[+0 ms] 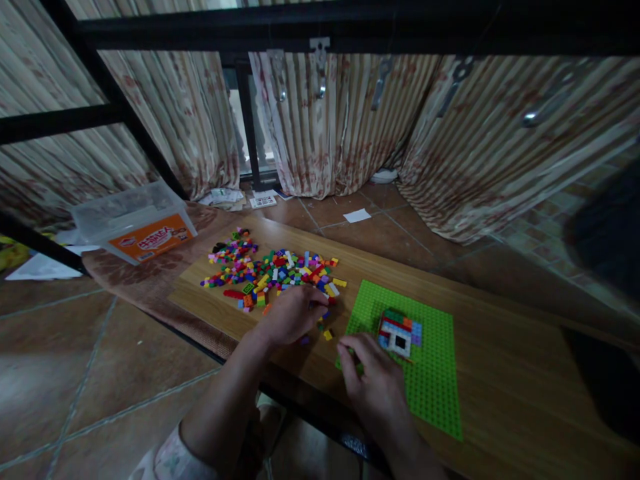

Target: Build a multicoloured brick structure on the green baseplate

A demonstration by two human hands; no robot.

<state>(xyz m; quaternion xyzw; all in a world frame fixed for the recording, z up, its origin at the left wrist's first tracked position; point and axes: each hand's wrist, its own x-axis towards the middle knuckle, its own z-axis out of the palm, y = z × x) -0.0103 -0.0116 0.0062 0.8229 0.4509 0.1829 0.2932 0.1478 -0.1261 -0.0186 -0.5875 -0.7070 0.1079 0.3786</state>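
Observation:
My left hand [294, 313] reaches over the near right edge of a pile of loose toy bricks [273, 270]. Its thumb and fingers are drawn together beside a red brick [331, 301]; whether anything is between them is hidden. A yellow brick [327, 335] lies on the table between my hands. My right hand [375, 373] is curled at the left edge of a green baseplate [433, 373], thumb and forefinger bent toward each other, and what they hold, if anything, is too small to make out. Beside it on the plate stands a small brick build [399, 332] in white, red, blue, green and orange.
The bricks and plate rest on a long wooden table [510, 347]. At its left end, a clear plastic box [135, 220] with an orange label sits on a brown cloth [200, 323]. A dark flat object [600, 380] lies at the right. Black metal bars with hooks cross above.

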